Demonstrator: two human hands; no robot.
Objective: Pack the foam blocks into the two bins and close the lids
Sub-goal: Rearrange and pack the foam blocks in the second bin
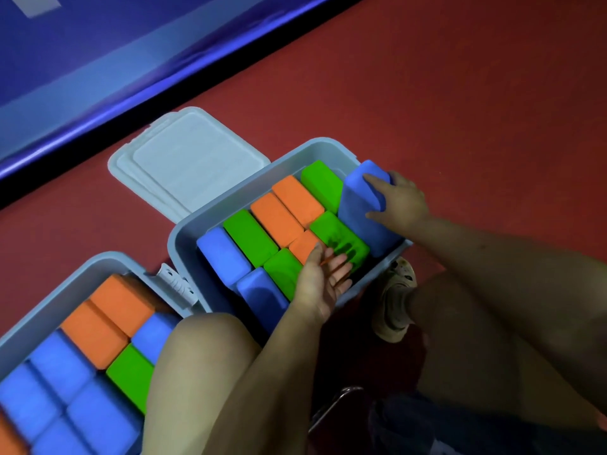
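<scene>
right hand (399, 200) grips blue block (363, 205) | left hand (323, 279) flat, open

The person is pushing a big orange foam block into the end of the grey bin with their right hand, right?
Not quite: the foam block is blue, not orange. The head view shows the right hand gripping that blue block at the end of the grey plastic bin.

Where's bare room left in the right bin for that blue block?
Only along the right bin's right end wall, where the right hand grips the tilted blue block. Elsewhere blocks sit tight; the left hand rests open there.
</scene>
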